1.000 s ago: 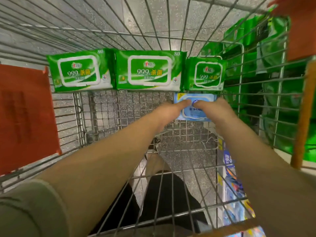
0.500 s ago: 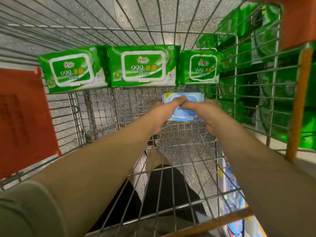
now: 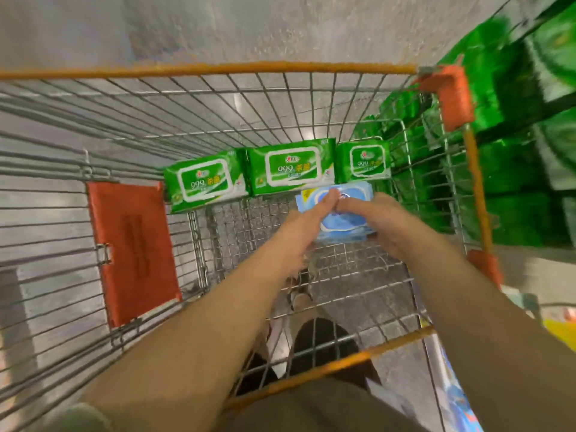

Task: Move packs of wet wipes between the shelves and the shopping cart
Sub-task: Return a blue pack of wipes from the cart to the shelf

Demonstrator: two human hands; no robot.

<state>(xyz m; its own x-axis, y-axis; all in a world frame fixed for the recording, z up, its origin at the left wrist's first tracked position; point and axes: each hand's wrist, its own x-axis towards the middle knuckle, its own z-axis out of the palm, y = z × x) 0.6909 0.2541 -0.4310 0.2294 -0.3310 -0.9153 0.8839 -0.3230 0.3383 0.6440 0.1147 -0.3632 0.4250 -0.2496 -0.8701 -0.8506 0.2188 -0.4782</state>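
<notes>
Head view: both hands [image 3: 343, 226] have lifted the blue pack [image 3: 343, 218] higher.

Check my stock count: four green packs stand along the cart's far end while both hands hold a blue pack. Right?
Not quite. The head view shows three green packs, not four, along the cart's far end. The left hand and right hand do hold the blue pack.

Inside the cart [image 3: 218, 98], three packs line the far end: one at eleven o'clock [image 3: 204, 184], one at twelve [image 3: 291, 168], one at one [image 3: 366, 162]. Just before them, between my left hand [image 3: 307, 226] and right hand [image 3: 378, 224], sits another pack [image 3: 346, 222]. Shelves [image 3: 526, 151] stand at two o'clock.
</notes>
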